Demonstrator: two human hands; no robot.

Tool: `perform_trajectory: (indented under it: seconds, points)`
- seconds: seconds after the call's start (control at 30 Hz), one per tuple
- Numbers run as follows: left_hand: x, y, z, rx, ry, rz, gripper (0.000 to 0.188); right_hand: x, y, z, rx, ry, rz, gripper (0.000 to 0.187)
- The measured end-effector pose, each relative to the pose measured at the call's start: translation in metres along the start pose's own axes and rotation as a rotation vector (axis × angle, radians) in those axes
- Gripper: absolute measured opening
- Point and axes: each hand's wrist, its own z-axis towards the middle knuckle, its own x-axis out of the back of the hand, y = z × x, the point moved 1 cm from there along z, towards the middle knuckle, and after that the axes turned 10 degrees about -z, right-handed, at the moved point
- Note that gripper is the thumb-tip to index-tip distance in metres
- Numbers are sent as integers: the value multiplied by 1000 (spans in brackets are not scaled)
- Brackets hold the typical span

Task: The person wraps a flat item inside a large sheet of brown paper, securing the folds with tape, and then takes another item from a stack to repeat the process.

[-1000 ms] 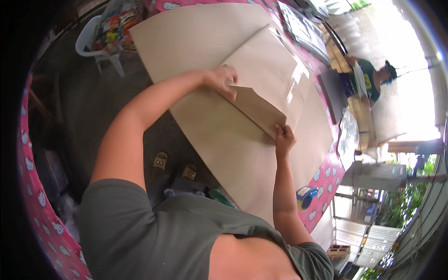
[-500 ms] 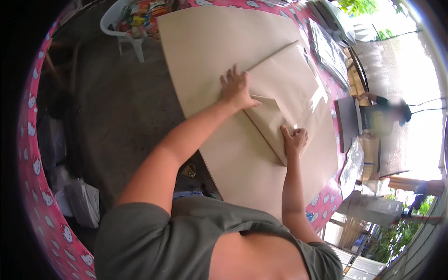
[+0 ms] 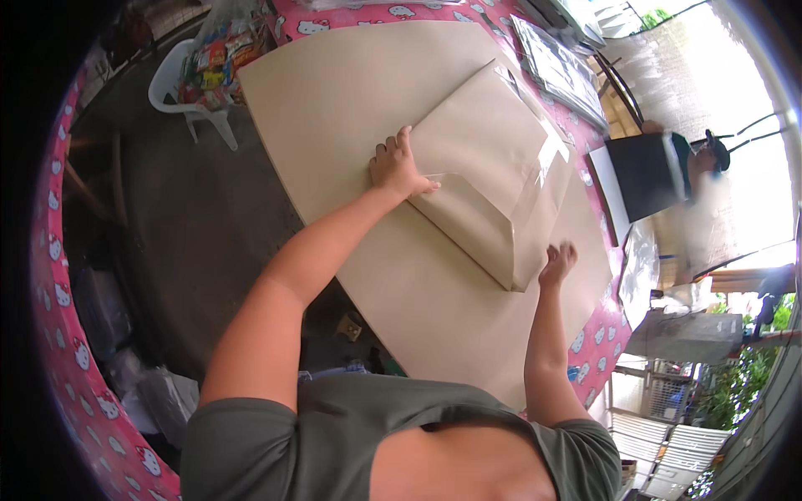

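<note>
A flat package wrapped in brown paper (image 3: 480, 142) lies on a large brown board or sheet (image 3: 351, 75). Its near end has a folded paper flap (image 3: 468, 209), and glossy clear tape (image 3: 551, 159) shines along its right side. My left hand (image 3: 397, 171) rests at the package's left edge, thumb stretched over the flap and fingers extended beside it on the board. Just off the package's right near side, my right hand (image 3: 558, 263) is raised with curled, slightly blurred fingers. What they hold, if anything, is too small to make out.
A pink patterned cloth (image 3: 589, 334) covers the table under the board. At the far left stands a white plastic chair (image 3: 171, 88) with colourful packets (image 3: 219, 71). Flat plastic-covered sheets (image 3: 560, 71) lie far right. Across the table, a person (image 3: 697, 167) handles a dark panel (image 3: 643, 175).
My right hand has lifted off the flap and moved right, away from the package. My left hand stays at the left edge. The view has shifted, and the other person's dark panel has changed position.
</note>
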Motion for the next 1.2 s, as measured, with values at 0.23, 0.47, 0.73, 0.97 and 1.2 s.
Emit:
perform_trajectory:
  seconds: [0.23,0.47,0.73,0.97,1.2]
  points:
    - [41,-60,133,48,-237,-157,115,-100,2,-145,-214,24,132,43]
    - [55,-77,155,65,-127,-239,111,193,-48,-208,8,479,-1493,92]
    - [54,-37,76,276,184,-178,104,216,-49,-211,-214,261,-1559,84]
    - [51,-38,85,375,193,-241,110,-26,-192,-103,157,-425,-519,59]
    - [49,-48,85,353,195,-342,110,-321,-223,-82,382,-883,-642,53]
